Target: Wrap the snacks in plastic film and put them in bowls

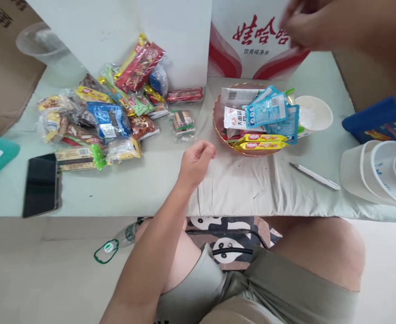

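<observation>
My left hand [197, 163] is curled into a loose fist on the table cover, just left of the round bowl, with nothing visible in it. Raised at the upper right, my right hand [305, 28] is in front of the white and red carton, its fingers smeared by motion. The pinkish, gold-rimmed bowl [219, 128] holds light-blue pouches [267, 110], white packets [234, 118] and yellow wafer packs [260, 143]. A small wrapped biscuit pack [183, 122] and a red-wrapped bar [185, 95] lie beyond my left hand.
At the left is a heap of wrapped snacks [106, 119] by a black phone [41, 183]. A paper cup [314, 114] touches the bowl's right side. A white pen [315, 175] lies before stacked tubs [359, 173]. Cartons [258, 49] stand along the back; a bottle [126, 235] is below.
</observation>
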A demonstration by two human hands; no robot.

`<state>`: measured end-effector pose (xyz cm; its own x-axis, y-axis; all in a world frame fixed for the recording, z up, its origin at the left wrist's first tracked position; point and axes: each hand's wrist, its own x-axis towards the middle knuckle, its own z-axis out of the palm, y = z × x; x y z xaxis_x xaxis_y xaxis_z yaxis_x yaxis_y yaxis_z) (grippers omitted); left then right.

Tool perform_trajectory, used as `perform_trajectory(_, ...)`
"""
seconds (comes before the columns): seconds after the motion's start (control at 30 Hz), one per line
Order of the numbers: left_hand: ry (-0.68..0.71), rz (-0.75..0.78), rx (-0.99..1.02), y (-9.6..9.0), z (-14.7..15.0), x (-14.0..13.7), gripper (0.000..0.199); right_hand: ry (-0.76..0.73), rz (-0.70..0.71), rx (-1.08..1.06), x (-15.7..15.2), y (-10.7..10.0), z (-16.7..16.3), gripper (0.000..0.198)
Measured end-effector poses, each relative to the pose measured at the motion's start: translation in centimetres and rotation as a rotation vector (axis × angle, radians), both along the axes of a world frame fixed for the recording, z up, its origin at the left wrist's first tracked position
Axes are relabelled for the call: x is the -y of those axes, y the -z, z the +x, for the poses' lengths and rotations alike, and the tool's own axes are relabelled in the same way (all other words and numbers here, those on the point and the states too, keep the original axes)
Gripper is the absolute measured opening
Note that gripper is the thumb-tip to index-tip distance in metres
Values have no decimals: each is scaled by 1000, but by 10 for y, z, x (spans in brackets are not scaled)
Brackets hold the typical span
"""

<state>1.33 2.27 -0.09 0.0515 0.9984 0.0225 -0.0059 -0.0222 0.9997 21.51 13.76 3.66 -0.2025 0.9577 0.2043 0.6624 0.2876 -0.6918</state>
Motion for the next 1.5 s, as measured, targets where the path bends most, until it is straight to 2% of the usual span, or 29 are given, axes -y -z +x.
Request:
perform_trajectory(0.1, -284, -32, 70, 5, -17, -11, 38, -246, 41, 72, -10, 11, -70, 37)
perform_trajectory(0.17, -409, -81, 160, 7, -28, -17, 38, -345, 41, 113, -24, 18, -105, 23)
perform_trajectory(0.2, -448, -109, 211, 8, -32, -18, 36, -377, 26, 146, -31, 22, -117, 20)
perform_trajectory(0.27, -479, -153, 287, 9, -40, -19, 34, -421, -32, 255, -45, 28, -131, 33)
perform_trajectory(0.37, -476, -179, 324, 6, -46, -15, 28, -482, -90, 459, -55, 35, -134, 56)
perform_trajectory(0.5, -477, -193, 356, 0, -45, -12, 20, -518, -34, 537, -51, 27, -127, 61)
perform_trajectory(0.6, -494, -171, 342, 2, -44, -15, 22, -493, -9, 526, -38, 6, -124, 65)
perform_trajectory(0.73, -740, -32, 269, 6, -49, -19, 21, -384, -13, 402, -1, -33, -111, 61)
perform_trajectory(0.77, -744, -19, 293, 6, -50, -18, 21, -370, -29, 307, 14, -41, -105, 58)
perform_trajectory(0.8, -679, -29, 339, 4, -51, -16, 23, -365, -60, 178, 31, -46, -98, 54)
perform_trajectory(0.83, -544, -61, 399, 2, -51, -12, 28, -354, -115, 8, 51, -49, -90, 51)
perform_trajectory(0.9, -126, -166, 504, -4, -46, -1, 42, -316, -236, -338, 95, -44, -73, 52)
perform_trajectory(0.93, 101, -222, 536, -7, -42, 5, 52, -265, -241, -478, 118, -37, -66, 56)
perform_trajectory(1.0, 478, -311, 549, -12, -31, 19, 68, -129, -201, -583, 160, -16, -52, 60)
perform_trajectory(1.07, 678, -348, 508, -14, -19, 29, 71, -17, -127, -570, 194, 8, -40, 55)
perform_trajectory(1.17, 720, -339, 382, -12, -3, 37, 63, 70, -56, -466, 225, 39, -19, 54)
perform_trajectory(1.27, 674, -319, 213, -5, 11, 40, 62, 81, -118, -327, 240, 55, 14, 49)
perform_trajectory(1.37, 619, -256, -9, 2, 22, 41, 63, 221, -150, -225, 242, 58, 57, 38)
perform_trajectory(1.5, 597, -160, -173, 3, 33, 42, 33, 535, -52, 18, 225, 55, 118, 31)
